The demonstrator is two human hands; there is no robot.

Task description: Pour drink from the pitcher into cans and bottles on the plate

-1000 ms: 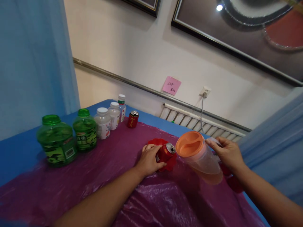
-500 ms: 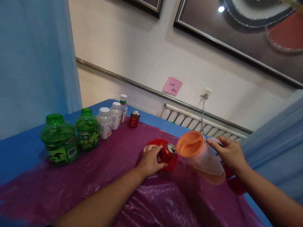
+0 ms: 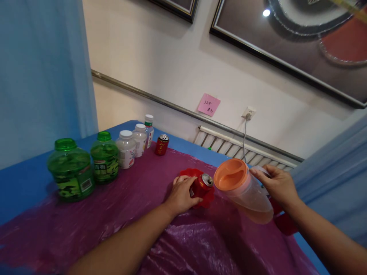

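My left hand [image 3: 182,194] is wrapped round a red can [image 3: 200,187], whose opened top leans to the right. Under the can lies a red scalloped dish [image 3: 210,198], partly covered by hand and can. My right hand [image 3: 276,185] grips the handle of a clear pitcher [image 3: 252,196] with an orange lid [image 3: 231,175]. The pitcher is tilted left, its lid close to the can's top, with liquid low inside it. Whether liquid passes between them cannot be made out.
On the purple sheet [image 3: 120,214], two green jars [image 3: 70,175], two white-capped jars [image 3: 126,149] and a small bottle [image 3: 149,131] stand in a row at left. Another red can [image 3: 162,145] stands behind. Red objects [image 3: 286,224] are beyond my right wrist, partly hidden.
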